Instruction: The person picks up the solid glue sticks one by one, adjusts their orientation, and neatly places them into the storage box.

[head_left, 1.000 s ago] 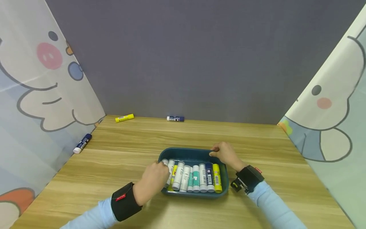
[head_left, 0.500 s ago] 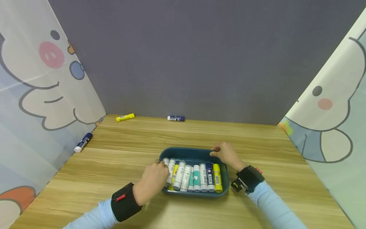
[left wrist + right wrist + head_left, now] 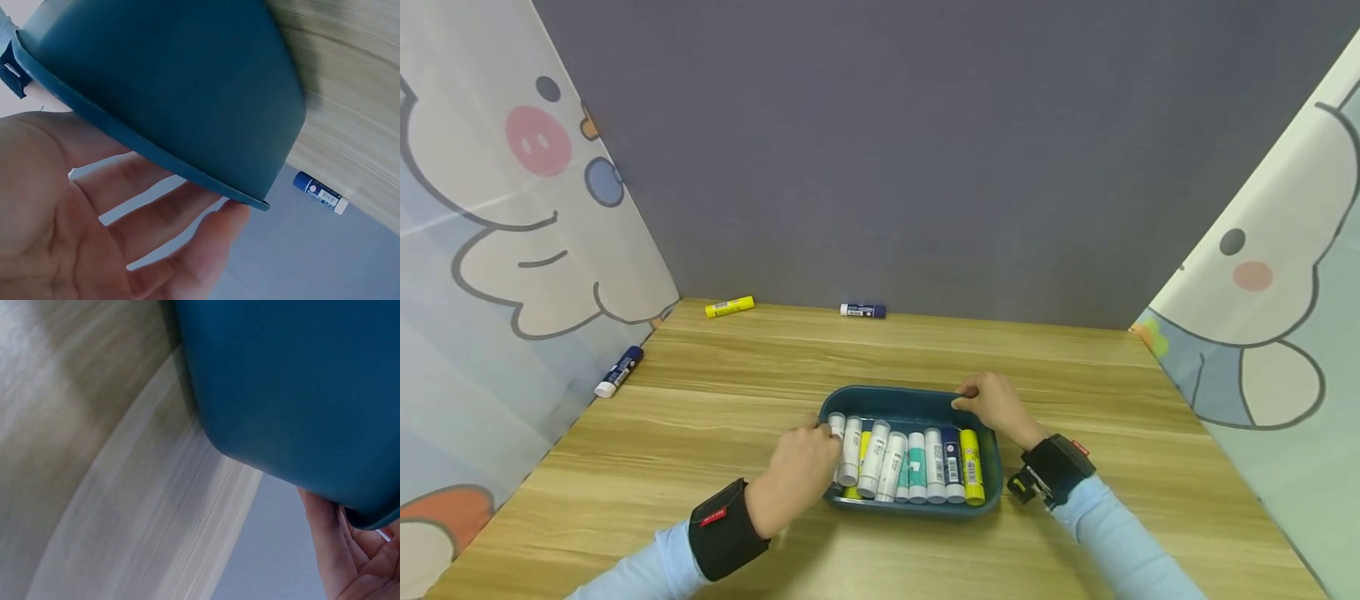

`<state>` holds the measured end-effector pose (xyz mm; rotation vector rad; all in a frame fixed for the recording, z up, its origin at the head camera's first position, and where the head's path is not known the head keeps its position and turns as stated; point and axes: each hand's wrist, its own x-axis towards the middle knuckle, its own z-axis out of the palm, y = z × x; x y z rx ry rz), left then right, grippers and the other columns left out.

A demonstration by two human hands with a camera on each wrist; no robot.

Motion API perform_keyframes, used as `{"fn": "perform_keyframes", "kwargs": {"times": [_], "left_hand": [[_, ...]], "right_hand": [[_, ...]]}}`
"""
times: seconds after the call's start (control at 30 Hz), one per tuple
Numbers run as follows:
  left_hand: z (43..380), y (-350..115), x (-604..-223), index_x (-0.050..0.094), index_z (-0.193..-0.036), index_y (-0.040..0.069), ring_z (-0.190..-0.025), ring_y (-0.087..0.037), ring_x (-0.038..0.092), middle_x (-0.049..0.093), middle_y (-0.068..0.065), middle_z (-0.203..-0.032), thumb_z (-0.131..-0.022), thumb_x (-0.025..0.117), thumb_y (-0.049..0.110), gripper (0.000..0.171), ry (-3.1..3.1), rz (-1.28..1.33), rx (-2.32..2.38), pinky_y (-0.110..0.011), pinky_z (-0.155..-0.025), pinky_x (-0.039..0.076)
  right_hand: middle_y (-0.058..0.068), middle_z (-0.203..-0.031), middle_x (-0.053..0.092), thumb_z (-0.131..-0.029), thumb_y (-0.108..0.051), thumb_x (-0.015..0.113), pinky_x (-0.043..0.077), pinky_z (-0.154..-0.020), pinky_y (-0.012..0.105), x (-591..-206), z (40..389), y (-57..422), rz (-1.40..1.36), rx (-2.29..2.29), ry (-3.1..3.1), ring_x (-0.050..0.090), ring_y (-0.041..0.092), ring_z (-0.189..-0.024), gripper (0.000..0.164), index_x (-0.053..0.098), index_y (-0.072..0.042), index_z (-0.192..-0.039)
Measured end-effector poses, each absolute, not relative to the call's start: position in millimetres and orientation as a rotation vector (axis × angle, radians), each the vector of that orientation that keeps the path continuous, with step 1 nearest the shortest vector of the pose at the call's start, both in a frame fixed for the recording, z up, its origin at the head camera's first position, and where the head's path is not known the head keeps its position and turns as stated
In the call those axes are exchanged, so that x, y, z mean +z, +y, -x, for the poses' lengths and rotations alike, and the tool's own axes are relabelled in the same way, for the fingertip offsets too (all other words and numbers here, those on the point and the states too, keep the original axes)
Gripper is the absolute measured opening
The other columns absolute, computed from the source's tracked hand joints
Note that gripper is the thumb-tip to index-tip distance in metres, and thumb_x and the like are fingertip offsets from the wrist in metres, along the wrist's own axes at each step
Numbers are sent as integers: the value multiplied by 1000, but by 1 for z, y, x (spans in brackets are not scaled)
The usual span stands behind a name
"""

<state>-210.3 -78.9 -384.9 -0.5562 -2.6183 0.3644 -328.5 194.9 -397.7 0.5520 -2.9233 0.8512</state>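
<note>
A dark teal plastic basket (image 3: pixel 917 510) stands on the table, filled with a row of glue sticks. White glue sticks (image 3: pixel 874 460) lie to the left, teal ones (image 3: pixel 917 467) in the middle, then a navy one (image 3: pixel 952 467) and a yellow one (image 3: pixel 972 468) at the right end. My left hand (image 3: pixel 801 467) grips the basket's left rim, its fingers over the edge in the left wrist view and close by the leftmost white stick. At the far right corner my right hand (image 3: pixel 996 408) pinches the rim between thumb and fingers.
Along the table's back edge lie a yellow glue stick (image 3: pixel 730 307) and a navy one (image 3: pixel 862 311). Another navy glue stick (image 3: pixel 619 372) lies by the left panel. A grey panel (image 3: pixel 880 167) closes off the back, with cartoon-printed sheets at both sides.
The white glue sticks at the basket's left end have shifted slightly right. Both hands keep their hold on the rim, and the head view has moved a little.
</note>
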Motion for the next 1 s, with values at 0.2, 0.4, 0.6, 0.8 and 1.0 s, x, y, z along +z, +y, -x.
{"fn": "perform_keyframes", "kwargs": {"times": [0.2, 0.4, 0.6, 0.8, 1.0], "left_hand": [[209, -80, -382, 60, -57, 11, -58, -16, 48, 55, -2, -57, -67, 71, 6, 15, -2625, 558, 340, -29, -38, 42], [209, -82, -378, 63, -66, 10, -55, -14, 48, 57, -2, -62, -69, 72, 9, 9, -2591, 594, 275, -26, -39, 41], [214, -94, -371, 70, -87, 8, -66, -17, 59, 66, -4, -80, -69, 78, 25, 26, -2569, 606, 177, -27, -51, 49], [223, -116, -365, 70, -89, 4, -74, -24, 63, 68, -8, -86, -67, 79, 20, 29, -2517, 563, 62, -33, -60, 53], [239, -145, -362, 69, -92, 1, -78, -28, 64, 68, -11, -90, -68, 77, 12, 28, -2550, 459, 40, -37, -62, 53]], "right_hand": [[4, -81, 69, -76, -16, 73, 48, -63, 29, -397, 328, 194, -546, 842, -2927, 59, 14, -70, 13, 72, -6, -85], [5, -81, 69, -76, -16, 73, 48, -63, 29, -397, 327, 194, -547, 841, -2914, 59, 15, -70, 14, 72, -6, -85], [5, -82, 69, -76, -15, 73, 48, -62, 29, -398, 326, 195, -548, 850, -2912, 59, 15, -70, 14, 72, -5, -87], [5, -81, 69, -76, -15, 73, 48, -62, 28, -397, 325, 194, -536, 857, -2918, 59, 14, -70, 14, 72, -5, -86], [5, -80, 68, -76, -15, 73, 48, -62, 29, -397, 325, 194, -527, 847, -2925, 59, 14, -70, 13, 72, -5, -86]]}}
